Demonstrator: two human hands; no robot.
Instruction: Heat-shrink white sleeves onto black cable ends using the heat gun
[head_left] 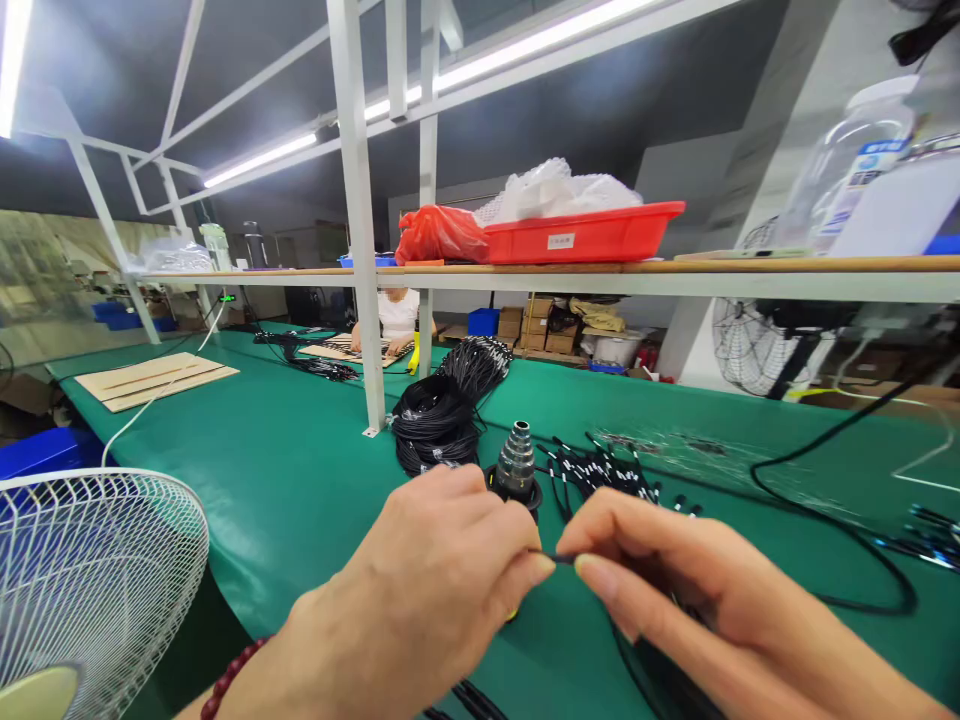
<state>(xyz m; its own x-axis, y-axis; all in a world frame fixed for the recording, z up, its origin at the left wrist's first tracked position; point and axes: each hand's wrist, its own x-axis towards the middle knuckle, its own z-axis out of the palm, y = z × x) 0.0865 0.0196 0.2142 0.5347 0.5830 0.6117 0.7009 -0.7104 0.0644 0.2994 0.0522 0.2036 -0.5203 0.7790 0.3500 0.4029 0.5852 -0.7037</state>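
Honestly, the thin black cable [562,557] looks like an easy thing to handle: probably light, bendy along its length, a bit springy over a short stretch, and maybe slick if the jacket is smooth. It sits at about 5 o'clock from the middle of the view, bridging the two hands above the green mat [300,480]. The left hand [457,560] has thumb and forefinger pressed together on it, other fingers curled; the right hand [682,580] pinches it too, thumb and forefinger nearly meeting. Can't tell if the right palm hides more cable.

A close fingertip grip on either side of the short bare span seems right, since holding farther back would likely let it flop. Hard yanking or kinking is probably the main way to hurt it. The silver stepped nozzle [516,462] stands at 11 o'clock from the pinch, maybe hot, so knuckles are best kept off. White-marked cable ends [600,470] lie at 1 o'clock.
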